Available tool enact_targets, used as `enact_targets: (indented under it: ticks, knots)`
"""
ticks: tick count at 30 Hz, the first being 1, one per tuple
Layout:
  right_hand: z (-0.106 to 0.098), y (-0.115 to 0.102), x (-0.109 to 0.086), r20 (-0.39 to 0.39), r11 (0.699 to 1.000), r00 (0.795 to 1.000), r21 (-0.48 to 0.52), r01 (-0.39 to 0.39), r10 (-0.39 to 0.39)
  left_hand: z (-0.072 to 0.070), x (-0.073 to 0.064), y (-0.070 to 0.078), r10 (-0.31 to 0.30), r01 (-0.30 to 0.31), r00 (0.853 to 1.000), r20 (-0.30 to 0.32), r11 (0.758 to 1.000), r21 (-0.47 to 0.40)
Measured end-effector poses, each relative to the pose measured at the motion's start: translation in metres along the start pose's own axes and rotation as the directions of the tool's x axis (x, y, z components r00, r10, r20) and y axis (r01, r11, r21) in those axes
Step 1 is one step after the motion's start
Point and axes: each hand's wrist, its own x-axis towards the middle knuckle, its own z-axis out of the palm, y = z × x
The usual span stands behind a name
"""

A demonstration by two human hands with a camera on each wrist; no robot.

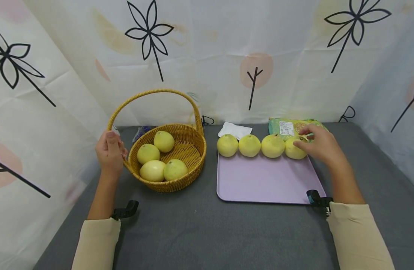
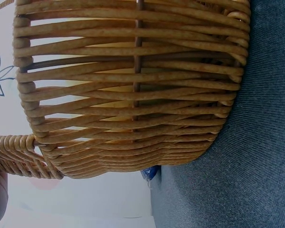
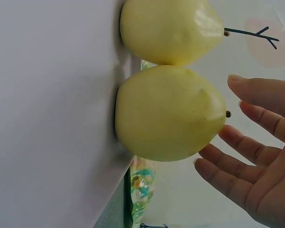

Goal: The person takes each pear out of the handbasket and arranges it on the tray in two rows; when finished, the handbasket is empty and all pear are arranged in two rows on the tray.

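Woven wicker basket (image 1: 192,149), arched handle (image 1: 166,90), on grey cloth (image 1: 207,232); four smooth yellow fruits (image 1: 152,171) inside; lilac tray (image 1: 264,180), flat, rounded corners, four more fruits (image 1: 249,145) in a row at its far edge; left hand (image 1: 109,152) curled round the handle; right hand (image 1: 322,145) at rightmost fruit (image 3: 168,114), fingers spread, slightly bent; contact unclear.

Left sleeve (image 1: 96,243): plain beige cloth, ending on the forearm.
Right sleeve (image 1: 360,234): matching beige; I see soft creases near its hem.
Left band (image 1: 126,211): black, with a chunky block.
Right band (image 1: 322,201): black too; I catch a bluish patch on its block.
Left hand (image 1: 110,152): bare.
Right hand (image 1: 321,144): bare.
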Motion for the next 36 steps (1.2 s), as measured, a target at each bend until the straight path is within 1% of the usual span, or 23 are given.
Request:
enact_targets:
  ticks: [4, 8, 11, 15, 19, 23, 25, 30, 33, 36]
  knots:
    - [0.003, -0.008, 0.001, -0.043, 1.0, 0.999, -0.001, 0.007, -0.007, -0.001, 0.001, 0.0, -0.002, 0.002, 1.0, 0.002, 1.0, 0.008]
    - [0.01, -0.022, 0.004, -0.076, 0.998, 0.995, 0.021, 0.061, -0.059, -0.001, 0.002, -0.001, 0.002, -0.002, 1.0, 0.011, 1.0, 0.011]
    - [0.019, -0.037, 0.007, -0.078, 0.993, 0.991, 0.039, 0.114, -0.111, -0.001, 0.002, -0.002, 0.005, -0.005, 1.0, 0.015, 1.0, 0.007]
    - [0.033, -0.063, 0.012, -0.064, 0.985, 0.985, 0.061, 0.164, -0.16, -0.001, 0.002, -0.002, 0.007, -0.007, 1.0, 0.015, 1.0, -0.001]
    - [0.052, -0.092, 0.022, -0.038, 0.966, 0.972, 0.107, 0.234, -0.231, -0.001, 0.002, -0.002, 0.008, -0.008, 1.0, 0.013, 1.0, -0.002]
    - [0.071, -0.123, 0.03, 0.021, 0.937, 0.946, 0.146, 0.316, -0.322, 0.0, 0.002, -0.001, 0.012, -0.012, 1.0, 0.016, 1.0, 0.001]
    - [0.079, -0.139, 0.034, 0.064, 0.927, 0.932, 0.142, 0.346, -0.358, 0.001, 0.003, -0.001, 0.014, -0.014, 1.0, 0.018, 1.0, 0.001]
    - [0.101, -0.177, 0.048, 0.139, 0.899, 0.888, 0.061, 0.434, -0.438, 0.001, 0.002, -0.001, 0.013, -0.013, 1.0, 0.013, 1.0, -0.001]
    - [0.119, -0.197, 0.058, 0.156, 0.864, 0.853, 0.006, 0.503, -0.497, 0.001, 0.002, -0.001, 0.012, -0.012, 1.0, 0.007, 1.0, 0.003]
    - [0.139, -0.212, 0.064, 0.176, 0.833, 0.825, -0.043, 0.552, -0.537, 0.0, 0.001, -0.001, 0.009, -0.009, 1.0, 0.006, 1.0, 0.004]
